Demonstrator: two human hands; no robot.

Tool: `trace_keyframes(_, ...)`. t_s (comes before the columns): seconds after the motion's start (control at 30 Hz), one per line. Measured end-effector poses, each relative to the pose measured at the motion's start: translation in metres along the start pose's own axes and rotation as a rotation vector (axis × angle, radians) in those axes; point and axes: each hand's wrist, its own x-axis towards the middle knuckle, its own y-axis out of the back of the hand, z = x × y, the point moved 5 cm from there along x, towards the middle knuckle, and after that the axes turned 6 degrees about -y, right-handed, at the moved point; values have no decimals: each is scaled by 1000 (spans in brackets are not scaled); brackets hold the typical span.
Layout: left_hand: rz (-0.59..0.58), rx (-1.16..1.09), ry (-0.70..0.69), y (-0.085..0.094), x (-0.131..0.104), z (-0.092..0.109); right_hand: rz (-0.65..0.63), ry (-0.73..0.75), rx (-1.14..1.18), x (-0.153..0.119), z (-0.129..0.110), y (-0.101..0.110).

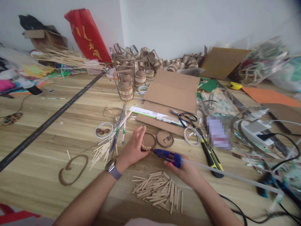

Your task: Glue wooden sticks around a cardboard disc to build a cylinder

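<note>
A wood-grain surface (77, 125) spreads beneath my distant view. The stick-lined ring (146, 148) sits inside the curve of the left hand (131, 149), thumb apart from the raised fingers—whether they pinch it, I cannot tell. It looks light and stiff but fragile, I judge, best held low on its rim, clear of the nozzle. The right hand's (185, 171) fingers curl round a blue glue gun (168, 156), tip near the left thumb. Beyond the left fingertips lies cardboard (174, 91); nearer me than both hands—loose sticks (160, 191).
</note>
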Motion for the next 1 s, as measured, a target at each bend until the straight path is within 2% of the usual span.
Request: trace_keyframes(1.0, -4, 25, -2, 1, 1, 1, 12, -43, -5, 0, 2, -1)
